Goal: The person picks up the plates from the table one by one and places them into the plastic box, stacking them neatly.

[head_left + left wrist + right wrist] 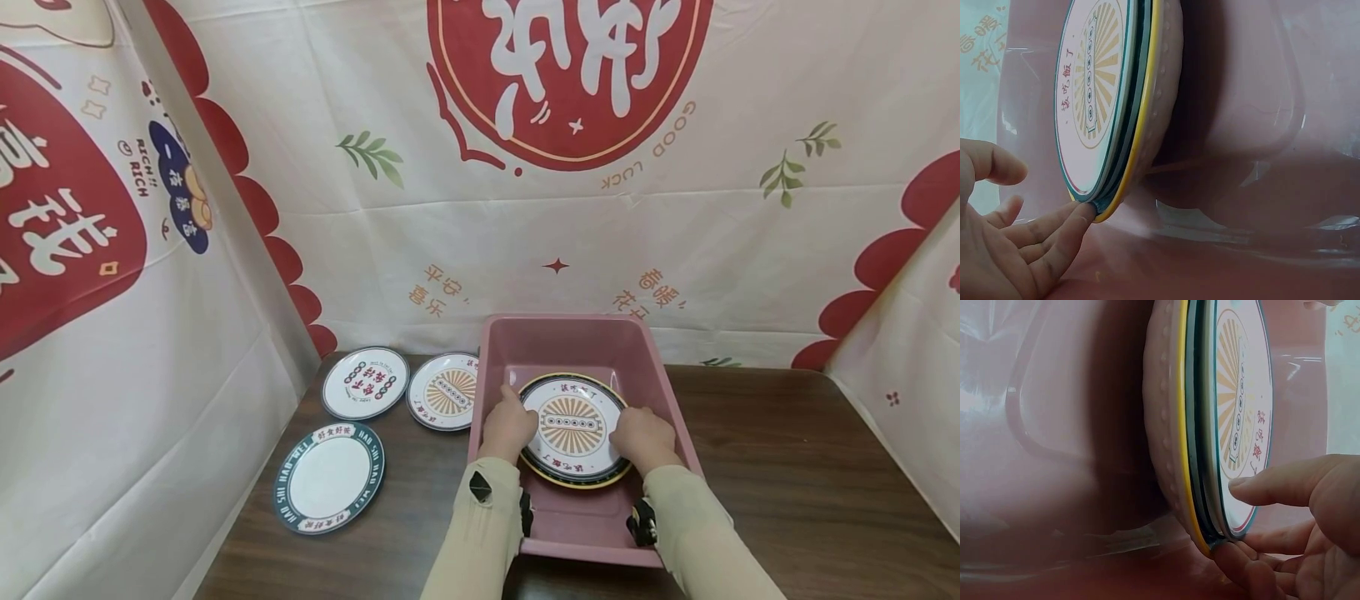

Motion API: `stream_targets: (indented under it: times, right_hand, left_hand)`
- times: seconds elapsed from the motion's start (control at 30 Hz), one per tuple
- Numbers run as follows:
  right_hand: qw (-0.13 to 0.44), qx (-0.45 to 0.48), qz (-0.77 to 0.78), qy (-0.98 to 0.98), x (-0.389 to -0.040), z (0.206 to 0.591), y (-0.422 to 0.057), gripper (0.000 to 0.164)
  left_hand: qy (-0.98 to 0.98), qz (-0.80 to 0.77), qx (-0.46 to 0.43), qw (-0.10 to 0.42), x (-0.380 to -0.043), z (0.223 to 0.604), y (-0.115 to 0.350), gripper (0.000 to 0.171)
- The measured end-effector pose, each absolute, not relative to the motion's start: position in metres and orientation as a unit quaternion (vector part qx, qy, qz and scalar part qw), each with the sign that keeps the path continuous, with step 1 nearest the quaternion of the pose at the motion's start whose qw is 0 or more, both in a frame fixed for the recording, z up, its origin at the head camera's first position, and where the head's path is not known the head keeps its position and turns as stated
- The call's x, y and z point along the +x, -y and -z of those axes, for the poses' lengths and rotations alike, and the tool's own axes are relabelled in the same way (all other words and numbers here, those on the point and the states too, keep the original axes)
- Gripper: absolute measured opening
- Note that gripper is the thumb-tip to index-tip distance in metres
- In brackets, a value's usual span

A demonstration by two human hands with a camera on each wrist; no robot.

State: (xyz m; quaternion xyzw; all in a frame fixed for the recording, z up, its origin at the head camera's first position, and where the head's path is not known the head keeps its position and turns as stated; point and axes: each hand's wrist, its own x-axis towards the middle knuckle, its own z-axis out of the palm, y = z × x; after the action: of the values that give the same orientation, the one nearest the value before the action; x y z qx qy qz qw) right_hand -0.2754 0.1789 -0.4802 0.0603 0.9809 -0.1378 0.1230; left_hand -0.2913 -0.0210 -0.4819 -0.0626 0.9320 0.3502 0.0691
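Observation:
A stack of plates is inside a pink plastic tub, between my two hands. Its top plate is white with an orange sunburst; dark green rims and a yellow-rimmed bottom plate show beneath. At the left side, my left hand touches the rims with fairly straight fingertips, while its thumb stands off the stack. On the opposite side my right hand grips the edge, its thumb over the top plate and its fingers at the lower rims.
Left of the tub, on the dark wooden table, lie a white plate with red lettering, a sunburst plate partly hidden by the tub, and a teal-rimmed plate. Printed cloth hangs behind and at both sides.

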Motion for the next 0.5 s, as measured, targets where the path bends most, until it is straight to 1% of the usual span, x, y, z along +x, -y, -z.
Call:
stream_targets:
  times: [0.5]
  right_hand:
    - [0.120, 0.057, 0.137, -0.982, -0.2759, 0.4812, -0.1796, 0.019]
  left_hand:
    - [-0.938, -0.336, -0.052, 0.073, -0.2911, 0.4837, 0.0195, 0.069]
